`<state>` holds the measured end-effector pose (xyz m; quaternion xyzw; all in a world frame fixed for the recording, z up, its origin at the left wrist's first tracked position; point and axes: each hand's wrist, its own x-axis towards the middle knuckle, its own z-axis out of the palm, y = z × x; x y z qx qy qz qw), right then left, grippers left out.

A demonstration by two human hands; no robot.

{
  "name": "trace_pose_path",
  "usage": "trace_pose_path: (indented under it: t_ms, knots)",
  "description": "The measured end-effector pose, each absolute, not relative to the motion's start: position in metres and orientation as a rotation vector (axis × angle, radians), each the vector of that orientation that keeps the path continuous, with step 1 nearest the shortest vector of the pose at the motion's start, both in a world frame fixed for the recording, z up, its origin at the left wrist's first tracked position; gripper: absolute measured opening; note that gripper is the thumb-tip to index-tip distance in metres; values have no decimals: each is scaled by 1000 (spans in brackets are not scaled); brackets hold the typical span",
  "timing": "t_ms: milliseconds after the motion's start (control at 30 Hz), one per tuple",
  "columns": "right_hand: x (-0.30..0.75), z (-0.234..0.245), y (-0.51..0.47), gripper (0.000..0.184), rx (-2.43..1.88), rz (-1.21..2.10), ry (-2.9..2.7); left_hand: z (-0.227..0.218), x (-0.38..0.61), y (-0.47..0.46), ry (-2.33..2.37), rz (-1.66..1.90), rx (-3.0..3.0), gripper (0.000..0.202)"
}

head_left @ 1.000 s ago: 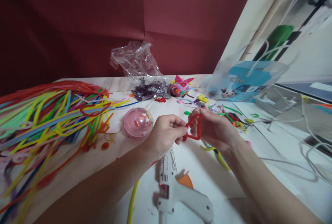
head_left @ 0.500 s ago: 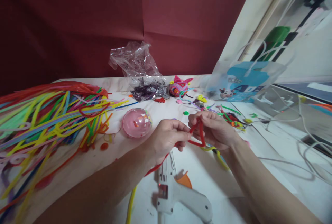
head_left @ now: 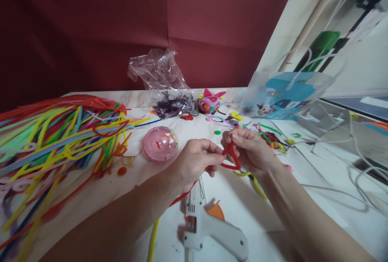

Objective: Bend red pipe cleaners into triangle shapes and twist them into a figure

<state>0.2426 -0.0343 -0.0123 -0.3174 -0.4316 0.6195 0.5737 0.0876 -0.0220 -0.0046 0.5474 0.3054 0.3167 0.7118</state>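
Observation:
A red pipe cleaner (head_left: 233,166), bent into a small triangle, spans the gap between my two hands. My left hand (head_left: 198,159) pinches one corner, and the loose tail runs down behind my left wrist. At the triangle's top corner, the fingertips of my right hand (head_left: 247,146) are closed on it. Below the hands lies a white glue gun (head_left: 209,225) with a small red light lit and a wire stand at its nozzle. An orange piece (head_left: 216,211) sits behind its handle. A pink transparent half ball (head_left: 160,144) rests left of my left hand.
Many coloured pipe cleaners (head_left: 66,136) spread over the left side. At the back are a clear plastic bag (head_left: 160,72) and a decorated pink ball (head_left: 209,102). A blue and clear carrier bag (head_left: 285,96) stands back right, near white cables (head_left: 357,165).
My right fingers have shifted slightly on the red pipe cleaner, and its triangle looks flatter and more sharply bent. My left hand has hardly moved.

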Motion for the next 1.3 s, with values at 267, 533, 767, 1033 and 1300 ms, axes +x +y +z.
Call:
trace_pose_path:
  t_ms: [267,533,767,1033,1300]
  knots:
    - [240,-12,-34,26,-774,1366,-1085,3,87,-23,787,872,1232,5]
    - [237,-16,-34,16,-892,1205,-1188,2,89,-20,847,1010,1249,5]
    - [239,-13,-35,17,-962,1199,-1163,-1,89,-17,885,1016,1281,5]
    - [250,-13,-34,17,-1018,1090,-1221,0,86,-15,932,812,1502,8]
    - [246,-13,-32,23,-1056,1031,-1065,0,83,-10,828,822,1386,16]
